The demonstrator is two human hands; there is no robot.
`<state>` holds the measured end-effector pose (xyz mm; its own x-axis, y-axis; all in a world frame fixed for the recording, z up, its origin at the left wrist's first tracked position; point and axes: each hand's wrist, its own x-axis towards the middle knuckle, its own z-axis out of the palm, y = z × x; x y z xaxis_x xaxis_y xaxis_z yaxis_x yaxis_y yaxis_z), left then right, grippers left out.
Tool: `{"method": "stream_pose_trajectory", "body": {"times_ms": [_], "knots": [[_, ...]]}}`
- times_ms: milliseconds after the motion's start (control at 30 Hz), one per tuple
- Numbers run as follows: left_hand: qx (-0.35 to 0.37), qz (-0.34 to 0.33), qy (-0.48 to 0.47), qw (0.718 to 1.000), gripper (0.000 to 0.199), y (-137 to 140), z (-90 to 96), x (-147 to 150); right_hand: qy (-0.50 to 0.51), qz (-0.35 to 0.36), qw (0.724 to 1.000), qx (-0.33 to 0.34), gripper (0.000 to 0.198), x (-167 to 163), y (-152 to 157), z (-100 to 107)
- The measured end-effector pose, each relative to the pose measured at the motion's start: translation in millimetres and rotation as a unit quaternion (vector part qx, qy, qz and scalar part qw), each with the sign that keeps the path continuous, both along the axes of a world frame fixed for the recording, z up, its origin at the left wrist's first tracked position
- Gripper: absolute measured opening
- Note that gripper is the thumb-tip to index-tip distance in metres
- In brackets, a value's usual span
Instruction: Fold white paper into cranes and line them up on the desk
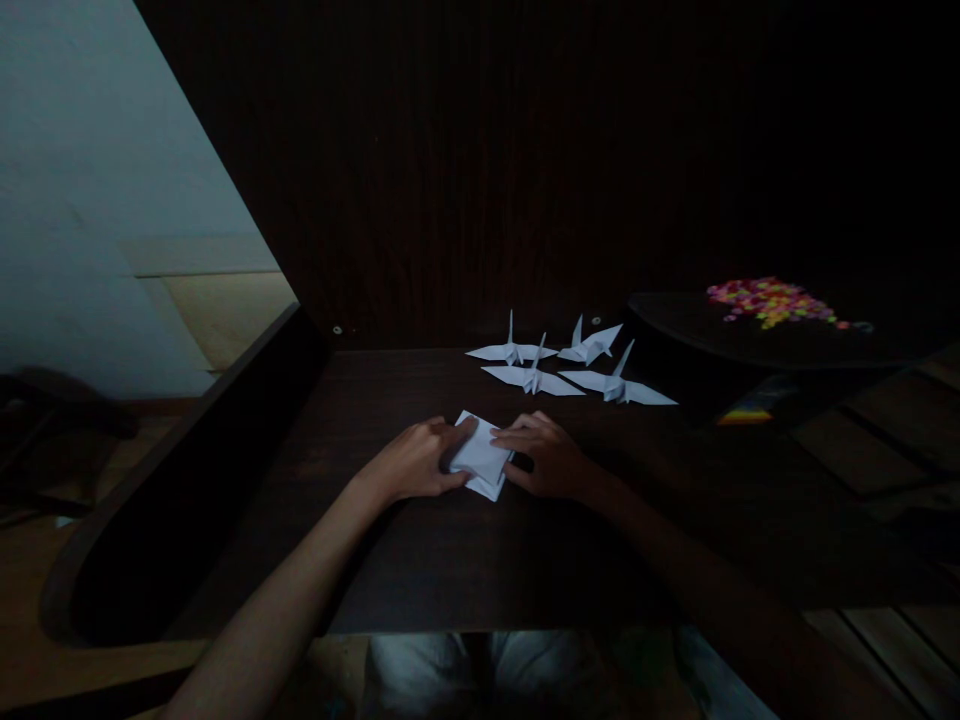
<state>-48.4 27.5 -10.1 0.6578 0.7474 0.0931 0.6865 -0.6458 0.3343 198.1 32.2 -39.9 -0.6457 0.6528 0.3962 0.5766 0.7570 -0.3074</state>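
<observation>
A small folded square of white paper [484,456] lies on the dark desk, turned like a diamond, with a loose layer at its near corner. My left hand [426,458] holds its left side, index finger on top and thumb at the near left edge. From the right, my right hand [546,456] presses fingertips on the upper right of the sheet, its thumb at the lower right edge. Just beyond the hands stand several white paper cranes, among them a front left crane [532,380] and a front right crane [618,387], wings spread.
The dark desk top [420,560] ends at a raised side panel [187,480] on the left and a tall back panel [450,180]. A curved shelf [675,320] at the right bears a heap of small colourful pieces [776,302]. Below it shows a rainbow-striped item [746,415].
</observation>
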Motion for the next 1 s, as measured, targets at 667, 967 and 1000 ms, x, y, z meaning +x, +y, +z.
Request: {"method": "stream_pose_trajectory", "body": {"times_ms": [667, 967, 1000], "knots": [[-0.029, 0.079, -0.042, 0.996, 0.067, 3.1, -11.6, 5.5, 0.081, -0.025, 0.996, -0.03, 0.03, -7.5, 8.9, -9.2], [0.023, 0.124, -0.008, 0.992, 0.055, 5.7, -11.4, 15.7, 0.078, -0.069, 0.993, -0.059, 0.022, -18.3, 16.1, -7.6], [0.018, 0.132, -0.014, 0.991, 0.053, 6.4, -10.6, 15.9, 0.075, -0.073, 0.992, -0.064, 0.02, -20.1, 16.8, -5.7]]}}
